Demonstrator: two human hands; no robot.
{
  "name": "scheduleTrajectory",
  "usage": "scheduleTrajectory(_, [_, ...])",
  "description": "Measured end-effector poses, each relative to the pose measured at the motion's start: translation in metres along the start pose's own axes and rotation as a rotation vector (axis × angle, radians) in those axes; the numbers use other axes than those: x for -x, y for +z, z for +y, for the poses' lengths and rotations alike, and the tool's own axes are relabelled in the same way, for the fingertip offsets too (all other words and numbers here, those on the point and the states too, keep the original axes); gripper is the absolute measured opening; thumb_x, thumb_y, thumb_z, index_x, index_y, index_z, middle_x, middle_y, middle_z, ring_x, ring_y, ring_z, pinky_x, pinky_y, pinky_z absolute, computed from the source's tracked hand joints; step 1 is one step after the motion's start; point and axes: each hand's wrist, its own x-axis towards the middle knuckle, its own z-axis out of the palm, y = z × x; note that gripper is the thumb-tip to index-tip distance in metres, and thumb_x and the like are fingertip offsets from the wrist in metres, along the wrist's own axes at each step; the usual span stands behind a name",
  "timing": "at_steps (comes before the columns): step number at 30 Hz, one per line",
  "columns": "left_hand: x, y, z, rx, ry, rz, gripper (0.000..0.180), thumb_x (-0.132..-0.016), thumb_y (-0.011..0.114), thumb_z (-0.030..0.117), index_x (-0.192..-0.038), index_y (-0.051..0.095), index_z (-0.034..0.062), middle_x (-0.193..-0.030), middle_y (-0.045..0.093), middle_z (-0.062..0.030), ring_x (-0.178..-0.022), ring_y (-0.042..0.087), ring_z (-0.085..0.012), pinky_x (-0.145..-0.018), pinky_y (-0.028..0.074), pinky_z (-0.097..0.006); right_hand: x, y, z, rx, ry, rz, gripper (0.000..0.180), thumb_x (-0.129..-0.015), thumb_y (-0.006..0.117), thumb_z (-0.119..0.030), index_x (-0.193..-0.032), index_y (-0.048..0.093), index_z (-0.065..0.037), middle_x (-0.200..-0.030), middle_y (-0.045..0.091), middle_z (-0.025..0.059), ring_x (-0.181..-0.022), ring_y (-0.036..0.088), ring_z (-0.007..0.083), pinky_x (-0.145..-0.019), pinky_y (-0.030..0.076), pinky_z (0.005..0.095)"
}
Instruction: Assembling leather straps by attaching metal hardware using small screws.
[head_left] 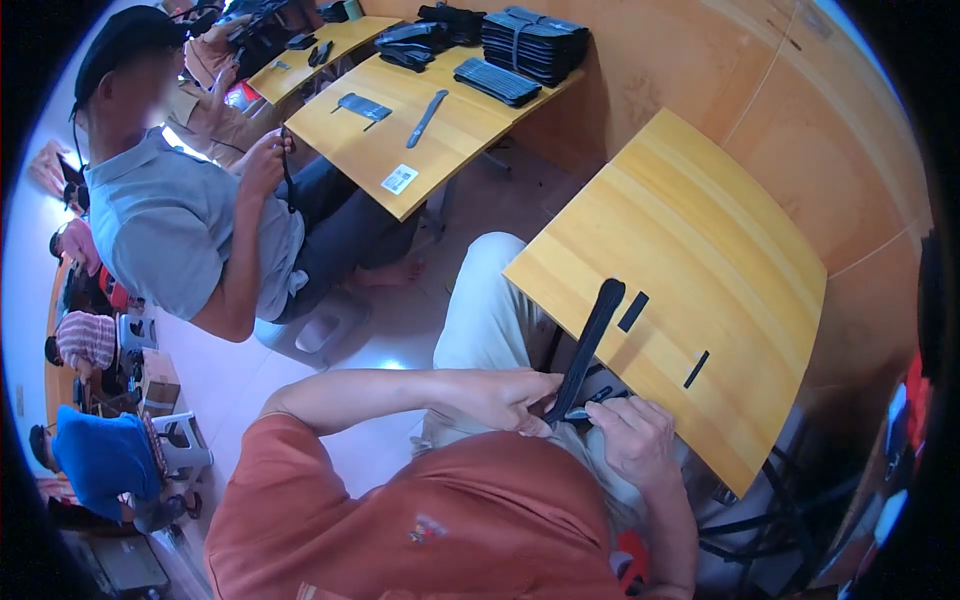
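Holding a black strap at the table's edge

Pinching the near end of a long black strap [588, 345], my left hand [500, 398] is closed around it with the fingers curled tight just below the edge of the wooden table [720, 230]. My right hand [632, 435] sits just beside the left, closed too, gripping a small dark piece [598, 398] at that same lower end; I cannot tell exactly what that piece is. The strap's long axis runs from my hands up and slightly to the right, its rounded far end resting on the tabletop and pointing away from me. Just beside that far end lies a short black strip [633, 311], and farther to the right a thinner black strip [697, 369], both angled much like the strap. Well apart, on another table [400, 130] ahead, lie a stack of dark flat pieces [535, 42] and a single long dark strap [427, 118], with another person [190, 230] seated beside it.
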Motion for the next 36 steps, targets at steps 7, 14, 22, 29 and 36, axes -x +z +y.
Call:
scheduleTrajectory(7, [0.017, 0.020, 0.005, 0.355, 0.023, 0.213, 0.020, -0.089, 0.056, 0.010, -0.104, 0.047, 0.0009, -0.088, 0.053, -0.0041, -0.077, 0.053, -0.0125, -0.067, 0.046, -0.027, 0.004, 0.026, -0.013, -0.258, 0.110, -0.006, 0.019, -0.075, 0.069, -0.007, -0.094, 0.068, -0.009, -0.080, 0.062, 0.0057, -0.067, 0.063, 0.0266, -0.057, 0.050, 0.0394])
scheduleTrajectory(14, [0.017, 0.053, -0.005, 0.596, 0.116, 0.343, 0.020, -0.090, 0.043, 0.008, -0.109, 0.041, 0.0065, -0.078, 0.048, -0.0019, -0.067, 0.046, -0.0094, -0.058, 0.041, -0.024, 0.007, 0.054, -0.034, -0.393, 0.142, 0.349, 0.014, -0.081, 0.071, -0.003, -0.094, 0.066, -0.004, -0.079, 0.061, 0.0097, -0.062, 0.060, 0.0220, -0.053, 0.046, 0.0328])
scheduleTrajectory(22, [0.018, 0.054, 0.006, 0.815, 0.006, 0.421, 0.018, -0.092, 0.049, 0.012, -0.109, 0.042, 0.0103, -0.071, 0.047, 0.0000, -0.057, 0.046, -0.0079, -0.049, 0.040, -0.024, -0.007, 0.052, -0.029, -0.718, 0.357, 0.344, 0.007, -0.092, 0.062, -0.006, -0.087, 0.060, 0.000, -0.084, 0.063, 0.0080, -0.069, 0.055, 0.0121, -0.060, 0.044, 0.0257])
scheduleTrajectory(29, [-0.002, 0.028, 0.001, 0.831, 0.019, 0.458, 0.023, -0.093, 0.053, 0.017, -0.112, 0.044, 0.0089, -0.073, 0.048, -0.0027, -0.061, 0.049, -0.0121, -0.054, 0.043, -0.026, -0.013, 0.061, 0.003, -0.979, 0.397, 0.348, 0.007, -0.093, 0.063, -0.004, -0.093, 0.064, 0.004, -0.086, 0.061, 0.0067, -0.057, 0.047, 0.0045, -0.048, 0.036, 0.0196])
scheduleTrajectory(36, [-0.018, 0.026, -0.003, 0.906, 0.092, 0.418, 0.020, -0.094, 0.051, 0.016, -0.111, 0.044, 0.0093, -0.074, 0.044, -0.0015, -0.065, 0.045, -0.0108, -0.057, 0.041, -0.027, -0.009, 0.054, 0.014, -0.847, 0.325, 0.392, 0.011, -0.083, 0.073, 0.001, -0.093, 0.070, 0.002, -0.086, 0.067, 0.0096, -0.072, 0.061, 0.0133, -0.064, 0.049, 0.0246])
